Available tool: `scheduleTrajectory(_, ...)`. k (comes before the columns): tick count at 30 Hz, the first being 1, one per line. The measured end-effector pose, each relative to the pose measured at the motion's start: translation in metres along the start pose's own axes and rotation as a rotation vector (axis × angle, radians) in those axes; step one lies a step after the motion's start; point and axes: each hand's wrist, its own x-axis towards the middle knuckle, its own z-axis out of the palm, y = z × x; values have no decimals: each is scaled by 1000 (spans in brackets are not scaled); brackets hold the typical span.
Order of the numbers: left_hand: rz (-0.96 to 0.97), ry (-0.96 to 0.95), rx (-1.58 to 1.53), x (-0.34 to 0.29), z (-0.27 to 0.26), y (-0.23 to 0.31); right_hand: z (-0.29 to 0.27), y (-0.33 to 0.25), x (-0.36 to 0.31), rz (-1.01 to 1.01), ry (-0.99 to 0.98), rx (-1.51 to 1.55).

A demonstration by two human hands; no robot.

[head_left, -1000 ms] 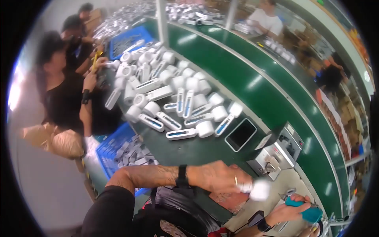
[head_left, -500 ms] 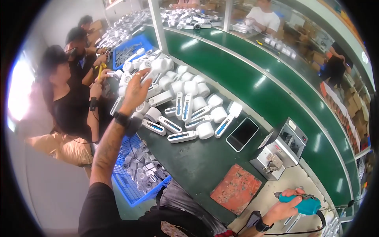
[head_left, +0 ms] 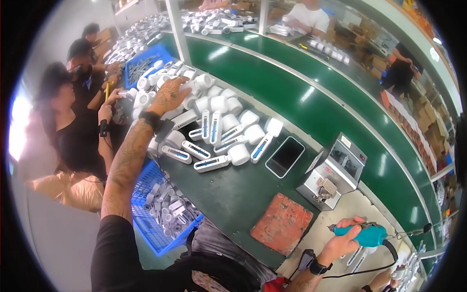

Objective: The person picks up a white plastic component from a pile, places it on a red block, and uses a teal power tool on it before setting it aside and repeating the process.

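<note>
My left hand (head_left: 168, 96) reaches into a heap of white devices with round heads and slotted handles. Its fingers and thumb seem closed round one white device (head_left: 184, 87), partly covered by them. Blue strips show in the handles of several nearer devices, such as one device (head_left: 238, 155) by the bare green tabletop. At the lower right, my right hand (head_left: 344, 241) grips a teal electric screwdriver (head_left: 370, 235) whose tip points left. A black cable runs from the tool, and a wire is attached at its rear.
A black-screened phone (head_left: 286, 156), a metal screw feeder (head_left: 333, 175) and a worn red pad (head_left: 282, 224) lie on the table. A blue basket (head_left: 146, 214) of grey parts stands below. Co-workers sit at left; another person's hand (head_left: 382, 281) shows lower right. Green conveyor (head_left: 287, 92) runs behind.
The whole view has shifted, so things sit farther left. My left hand has turned more back-up and lower over the heap. My right hand keeps the screwdriver. Another person's hand has appeared lower right.
</note>
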Motion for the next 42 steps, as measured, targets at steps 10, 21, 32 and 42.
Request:
scheduleTrajectory(10, 233, -120, -701, -49, -25, 260, 8, -31, -30, 163, -138, 139)
scheduleTrajectory(21, 775, -693, -713, -121, 82, 571, -62, -86, -82, 189, 39, -120)
scheduleTrajectory(32, 593, -718, -1007, -133, 49, 496, -74, -42, -59, 145, 104, -230)
scheduleTrajectory(42, 776, -457, -1012, -135, 50, 378, -19, -59, -45, 170, -45, -66)
